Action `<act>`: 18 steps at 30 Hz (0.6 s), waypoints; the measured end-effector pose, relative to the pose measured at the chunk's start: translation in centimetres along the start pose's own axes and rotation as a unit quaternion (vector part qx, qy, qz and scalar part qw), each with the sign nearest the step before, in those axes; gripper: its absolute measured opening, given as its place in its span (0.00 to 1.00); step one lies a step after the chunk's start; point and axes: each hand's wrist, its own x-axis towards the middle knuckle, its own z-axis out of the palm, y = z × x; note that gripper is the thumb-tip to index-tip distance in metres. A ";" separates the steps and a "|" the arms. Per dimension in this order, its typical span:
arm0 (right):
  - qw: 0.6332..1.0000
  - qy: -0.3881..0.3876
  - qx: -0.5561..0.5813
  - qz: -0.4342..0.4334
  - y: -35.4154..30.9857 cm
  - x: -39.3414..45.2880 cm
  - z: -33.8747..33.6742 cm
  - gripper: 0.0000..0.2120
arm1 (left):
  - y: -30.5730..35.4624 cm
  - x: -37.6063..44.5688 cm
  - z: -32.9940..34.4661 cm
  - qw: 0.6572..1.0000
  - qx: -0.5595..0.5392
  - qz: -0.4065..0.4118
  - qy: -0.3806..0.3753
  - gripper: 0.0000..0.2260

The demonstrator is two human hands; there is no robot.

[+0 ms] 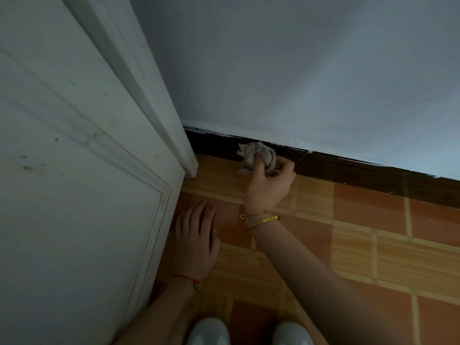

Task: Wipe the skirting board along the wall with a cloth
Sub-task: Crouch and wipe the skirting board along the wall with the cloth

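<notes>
Your right hand is clenched around a bunched, pale cloth, thumb on the near side and fingers curled over the far side. The wad projects beyond your fingertips and is pressed against the dark skirting board, at the foot of the wall. Holding the cloth bunched rather than flat gives a padded working face ahead of the grip, which likely keeps your knuckles off the board.

Your left hand holds nothing. It lies flat and spread on the tiled floor, behind and to the left of the grip, just beside the white door. Judged from the posture, it serves as a brace while you crouch; your shoe tips show at the lower edge.

The contact point sits close to the door frame, with only a short stretch of board left of the grip. A much longer stretch runs off to the right of it, so most of the wiping probably remains in that direction. Pale paint flecks mark the board's top edge, right of the grip.
</notes>
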 end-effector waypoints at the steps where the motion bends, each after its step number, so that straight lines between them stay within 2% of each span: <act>1: 1.000 -0.006 -0.002 0.000 -0.1 -0.4 0.6 0.12 | 0.0 0.0 0.0 1.000 0.001 0.000 0.000 0.22; 7: 0.999 -0.031 -0.011 -0.017 -0.1 -0.8 1.3 0.11 | 0.0 0.0 0.1 1.000 -0.002 0.001 0.005 0.22; 14: 0.999 0.032 -0.007 -0.021 0.7 1.5 -2.1 0.09 | -0.1 -0.1 0.4 1.000 -0.015 -0.008 0.003 0.22; 18: 0.999 -0.014 -0.035 -0.033 0.1 -0.4 1.1 0.11 | -0.1 -0.1 0.5 1.000 -0.011 0.001 0.020 0.23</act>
